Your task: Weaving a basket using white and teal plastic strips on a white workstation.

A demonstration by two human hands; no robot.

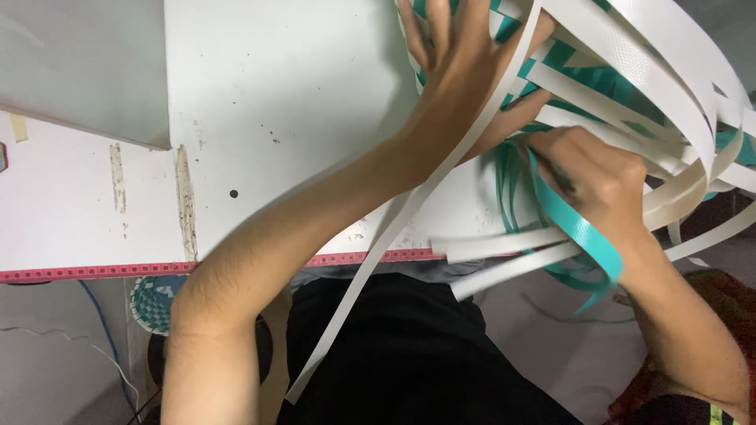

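Note:
My left hand [461,59] lies flat, fingers spread, pressing down on a woven mat of white and teal plastic strips [598,79] at the top right of the white table [276,118]. A long white strip [378,252] runs over my left wrist and down past the table edge. My right hand [594,177] is closed around a teal strip [579,232] that trails over my wrist toward my lap. Loose white strip ends [504,267] stick out below the mat beside it.
A red patterned tape [102,271] lines the table's near edge. A second white board [79,63] overlaps the table at the top left. Below the edge sit a small teal-and-white woven piece [153,303] and a blue cable [102,330]. My dark clothing fills the bottom centre.

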